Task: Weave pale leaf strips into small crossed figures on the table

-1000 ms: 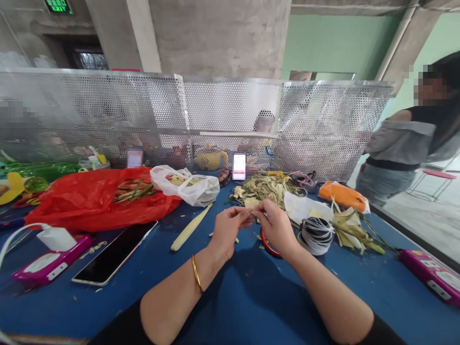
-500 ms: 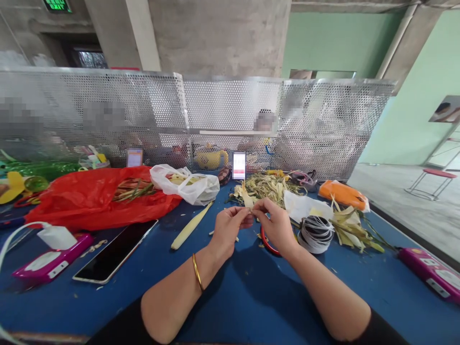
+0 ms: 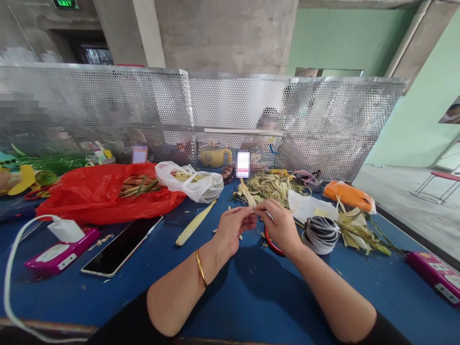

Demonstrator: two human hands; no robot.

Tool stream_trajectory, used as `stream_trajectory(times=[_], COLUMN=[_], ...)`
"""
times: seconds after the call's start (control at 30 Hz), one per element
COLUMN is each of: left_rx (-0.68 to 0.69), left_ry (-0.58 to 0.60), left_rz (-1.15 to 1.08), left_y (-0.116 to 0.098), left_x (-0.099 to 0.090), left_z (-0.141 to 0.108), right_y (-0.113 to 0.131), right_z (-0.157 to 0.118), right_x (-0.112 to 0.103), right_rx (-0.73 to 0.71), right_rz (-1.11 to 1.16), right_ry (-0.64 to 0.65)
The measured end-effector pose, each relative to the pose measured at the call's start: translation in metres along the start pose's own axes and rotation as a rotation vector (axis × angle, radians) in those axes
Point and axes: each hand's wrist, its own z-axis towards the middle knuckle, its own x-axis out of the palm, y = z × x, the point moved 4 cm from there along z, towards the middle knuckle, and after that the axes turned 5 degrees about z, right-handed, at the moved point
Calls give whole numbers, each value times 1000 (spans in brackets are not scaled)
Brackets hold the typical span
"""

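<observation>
Between my two hands a pale, dried husk-like strip is pinched at its lower end, its tip pointing up and away from me. My left hand, with a gold bangle on the wrist, grips it between thumb and forefinger. The fingertips of my right hand meet the left ones at the same spot. Behind the hands lies a heap of dry, yellowish husks. Red-handled scissors, it seems, lie partly hidden under my right hand; only a red loop shows.
A pale husk roll, a phone and a red bag lie left. Right are a wire coil, more husks, an orange packet and a purple power strip. A perforated metal screen stands behind.
The whole view has shifted slightly, so things appear a little further right. Both hands stay together on the husk strip, with the right fingers bent a little more over it.
</observation>
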Motion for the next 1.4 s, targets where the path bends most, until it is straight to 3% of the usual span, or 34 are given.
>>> stream_trajectory(times=[0.17, 0.33, 0.5, 0.77, 1.0, 1.1, 1.27, 1.4], left_rx=[135, 245, 277, 271, 148, 91, 101, 176], left_ry=[31, 34, 27, 32, 33, 40, 36, 34], left_rz=[35, 123, 147, 166, 52, 20, 15, 43], left_y=[0, -4, -5, -3, 0, 0, 0, -2], left_x=[-1, 1, 2, 4, 0, 0, 1, 2], left_z=[1, 1, 0, 1, 3, 2, 2, 2], right_y=[-3, -15, -20, -17, -4, -3, -4, -7], right_z=[1, 0, -1, 0, 0, 1, 1, 0], right_x=[-1, 2, 3, 2, 0, -1, -1, -1], right_rx=[99, 287, 350, 315, 57, 17, 36, 153], right_rz=[109, 217, 270, 247, 108, 74, 69, 130], right_ry=[-27, -34, -65, -81, -27, -17, -33, -66])
